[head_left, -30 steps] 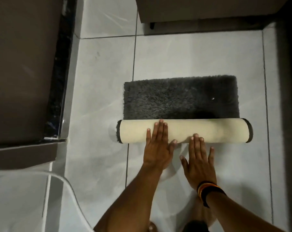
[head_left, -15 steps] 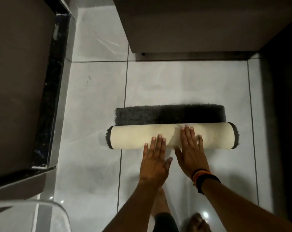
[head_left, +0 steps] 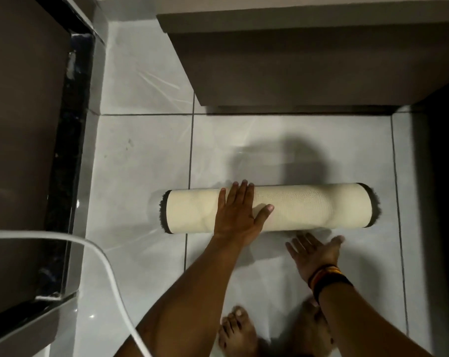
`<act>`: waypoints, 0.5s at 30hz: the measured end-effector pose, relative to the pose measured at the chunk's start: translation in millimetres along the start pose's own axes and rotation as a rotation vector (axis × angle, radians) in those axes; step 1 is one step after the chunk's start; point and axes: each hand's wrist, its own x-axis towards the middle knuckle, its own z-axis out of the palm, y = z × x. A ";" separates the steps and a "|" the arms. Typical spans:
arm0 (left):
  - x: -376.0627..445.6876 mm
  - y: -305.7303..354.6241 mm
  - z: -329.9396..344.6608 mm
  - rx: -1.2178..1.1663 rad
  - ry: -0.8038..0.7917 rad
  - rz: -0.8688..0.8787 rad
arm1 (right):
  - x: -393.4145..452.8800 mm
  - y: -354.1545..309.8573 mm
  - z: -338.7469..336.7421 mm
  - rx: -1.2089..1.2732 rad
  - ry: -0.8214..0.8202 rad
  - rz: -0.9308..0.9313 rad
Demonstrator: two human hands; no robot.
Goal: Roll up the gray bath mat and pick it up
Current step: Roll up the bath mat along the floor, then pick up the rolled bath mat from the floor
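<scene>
The gray bath mat (head_left: 308, 208) lies on the tile floor as a full roll. Its cream backing faces out, and dark gray pile shows only at both ends. My left hand (head_left: 237, 212) rests flat on top of the roll, left of its middle, fingers spread and thumb pointing right. My right hand (head_left: 314, 249) hovers palm up just in front of the roll's near edge, right of centre, with fingers apart and nothing in it. A striped band and a black band sit on that wrist.
A brown cabinet base (head_left: 308, 60) overhangs the floor just beyond the roll. A dark wall with a black sill (head_left: 69, 150) runs along the left. A white curved rim (head_left: 107, 266) crosses the lower left. My bare feet (head_left: 237, 331) stand below the roll. Dark shadow fills the right edge.
The last strip of flat gray pile has been rolled in, so the mat is now one cylinder. My right hand came off the roll and turned palm up; the left moved onto the top.
</scene>
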 end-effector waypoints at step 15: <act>25.3 64.7 -86.2 -0.155 -0.097 0.003 | -28.8 -19.3 62.9 0.299 -0.163 -0.028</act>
